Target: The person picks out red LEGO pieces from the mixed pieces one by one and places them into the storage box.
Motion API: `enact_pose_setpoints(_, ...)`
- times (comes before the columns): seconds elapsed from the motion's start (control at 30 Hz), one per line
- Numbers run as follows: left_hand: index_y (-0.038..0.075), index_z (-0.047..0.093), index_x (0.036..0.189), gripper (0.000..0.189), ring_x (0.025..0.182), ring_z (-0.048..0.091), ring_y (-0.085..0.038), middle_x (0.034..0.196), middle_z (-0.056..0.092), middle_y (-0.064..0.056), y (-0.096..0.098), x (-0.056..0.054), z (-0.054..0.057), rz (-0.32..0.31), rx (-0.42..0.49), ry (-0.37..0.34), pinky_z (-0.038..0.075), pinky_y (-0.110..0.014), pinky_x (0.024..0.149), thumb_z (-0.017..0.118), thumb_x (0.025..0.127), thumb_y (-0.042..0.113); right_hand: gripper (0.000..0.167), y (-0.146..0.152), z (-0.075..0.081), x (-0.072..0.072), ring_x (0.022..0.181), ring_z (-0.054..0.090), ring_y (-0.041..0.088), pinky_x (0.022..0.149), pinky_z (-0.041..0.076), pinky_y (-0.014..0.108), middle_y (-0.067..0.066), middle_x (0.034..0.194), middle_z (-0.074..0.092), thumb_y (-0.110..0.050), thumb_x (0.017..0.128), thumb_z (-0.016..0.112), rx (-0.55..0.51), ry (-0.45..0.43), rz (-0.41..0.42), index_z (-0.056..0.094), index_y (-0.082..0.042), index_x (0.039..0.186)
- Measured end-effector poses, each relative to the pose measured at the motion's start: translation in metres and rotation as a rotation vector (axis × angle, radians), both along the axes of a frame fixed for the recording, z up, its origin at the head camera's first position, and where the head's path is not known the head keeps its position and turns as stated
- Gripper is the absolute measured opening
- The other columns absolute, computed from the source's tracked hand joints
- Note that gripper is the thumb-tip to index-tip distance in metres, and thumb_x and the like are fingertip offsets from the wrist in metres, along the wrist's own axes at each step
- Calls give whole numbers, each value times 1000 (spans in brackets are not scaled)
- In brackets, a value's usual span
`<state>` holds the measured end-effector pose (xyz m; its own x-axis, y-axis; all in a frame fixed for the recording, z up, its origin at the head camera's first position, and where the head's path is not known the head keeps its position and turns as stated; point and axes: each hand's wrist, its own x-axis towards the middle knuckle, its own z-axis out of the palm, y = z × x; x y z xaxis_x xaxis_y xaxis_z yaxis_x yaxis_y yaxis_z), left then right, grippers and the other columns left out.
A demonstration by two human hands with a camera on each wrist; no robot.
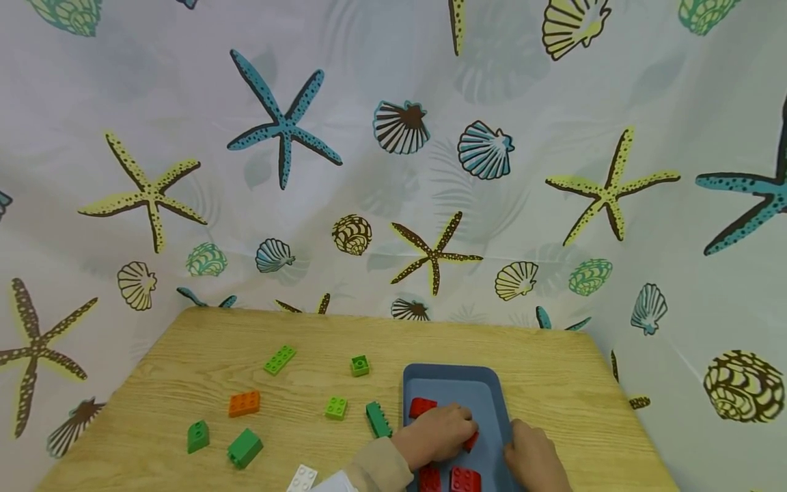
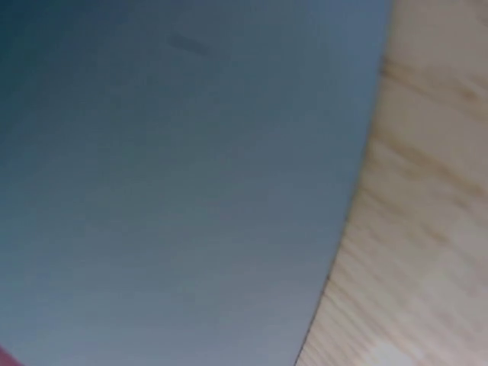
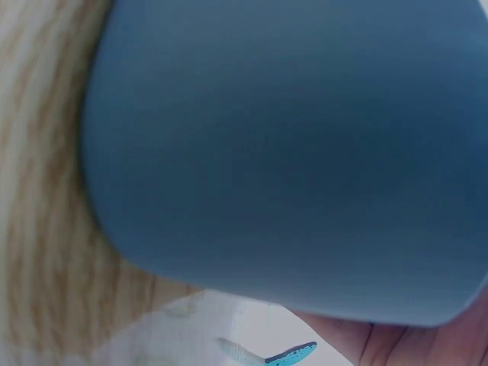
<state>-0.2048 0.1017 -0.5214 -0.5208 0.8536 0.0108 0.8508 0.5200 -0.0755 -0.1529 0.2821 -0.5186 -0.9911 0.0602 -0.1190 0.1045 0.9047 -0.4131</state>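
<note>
A blue-grey tray (image 1: pixel 451 371) stands on the wooden table with several red toy bricks inside. My left hand (image 1: pixel 439 430) reaches over its left rim, and curled fingers hold a red brick (image 1: pixel 471 441) low in the middle of the tray. Just behind that hand lies another red brick (image 1: pixel 423 407); nearer me are a red brick (image 1: pixel 430 480) and a red brick (image 1: pixel 465 480). On the tray's right rim my right hand (image 1: pixel 536 456) grips the edge. The right wrist view shows the tray wall (image 3: pixel 282 168) close up, with fingers (image 3: pixel 427 347) at its rim.
Left of the tray lie a dark green brick (image 1: pixel 378 419), light green bricks such as this one (image 1: pixel 336 408), an orange brick (image 1: pixel 244 404), a green brick (image 1: pixel 244 448), a green sloped brick (image 1: pixel 198 436) and a white brick (image 1: pixel 302 478). A patterned curtain (image 1: pixel 369 184) hangs behind the table.
</note>
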Motion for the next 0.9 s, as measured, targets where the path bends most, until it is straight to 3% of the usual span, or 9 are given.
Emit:
enact_pose_setpoints(0.37, 23, 72, 104, 17, 86, 60, -6, 98, 67, 8, 0, -1, 1, 13, -11, -18, 48, -15, 76, 73, 88, 17, 5, -1, 0, 0, 58, 52, 20, 52, 42, 35, 9, 66, 60, 2, 81, 57, 0, 4, -1, 62, 1, 82)
enact_pose_setpoints(0.63, 23, 69, 108, 20, 90, 61, -6, 105, 68, 9, -2, 0, 12, -17, -1, -12, 48, -16, 78, 73, 89, 22, 6, -1, 2, 1, 58, 51, 19, 52, 40, 34, 9, 65, 60, 3, 79, 57, 5, 31, 3, 61, -2, 78)
enact_pose_setpoints(0.9, 21, 69, 117, 25, 101, 63, -6, 115, 69, 8, -8, 1, 23, -27, 30, 44, 49, -16, 86, 70, 92, 24, 6, -2, 2, -1, 58, 50, 19, 53, 40, 33, 8, 65, 58, 3, 80, 57, 0, -20, -2, 62, 0, 81)
